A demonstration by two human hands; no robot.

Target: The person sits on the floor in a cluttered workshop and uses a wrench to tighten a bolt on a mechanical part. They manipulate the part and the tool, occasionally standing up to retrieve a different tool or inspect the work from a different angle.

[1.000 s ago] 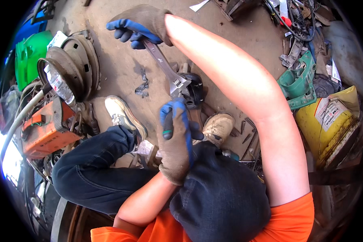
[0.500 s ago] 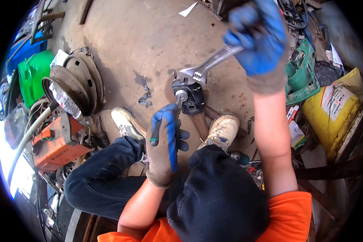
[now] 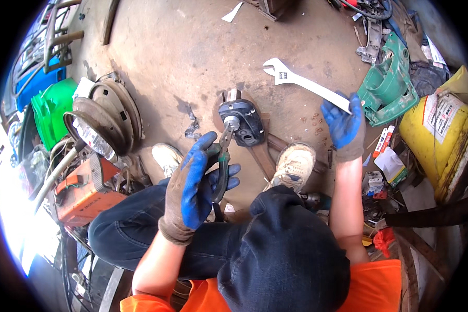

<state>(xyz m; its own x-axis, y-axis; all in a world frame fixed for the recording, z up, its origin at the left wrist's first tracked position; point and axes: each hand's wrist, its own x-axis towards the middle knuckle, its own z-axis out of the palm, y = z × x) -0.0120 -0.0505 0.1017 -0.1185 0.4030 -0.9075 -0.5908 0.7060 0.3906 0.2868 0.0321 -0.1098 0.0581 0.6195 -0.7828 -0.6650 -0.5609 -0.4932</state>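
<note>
My left hand [image 3: 186,200], in a blue-and-grey work glove, holds pliers [image 3: 222,174] with dark, green-marked handles. Their jaws meet a round silver fitting [image 3: 231,123] on a black machine head [image 3: 251,120]. That head is propped off the floor in front of my feet, with a wooden-looking piece [image 3: 259,161] below it. Out to the right, my gloved right hand [image 3: 344,126] has the handle end of a silver adjustable wrench [image 3: 309,87] across its palm and fingers. The wrench's head points to the far left, apart from the machine head.
On the left lie rusty wheel rims [image 3: 106,112], an orange machine [image 3: 88,195] and a green container [image 3: 52,112]. A green casing [image 3: 387,86] and a yellow container [image 3: 437,151] stand on the right. My shoe [image 3: 295,164] is close to the machine head.
My right hand has come down nearer me, taking the wrench away from the machine head. My left hand has shifted slightly left, and the pliers show more fully.
</note>
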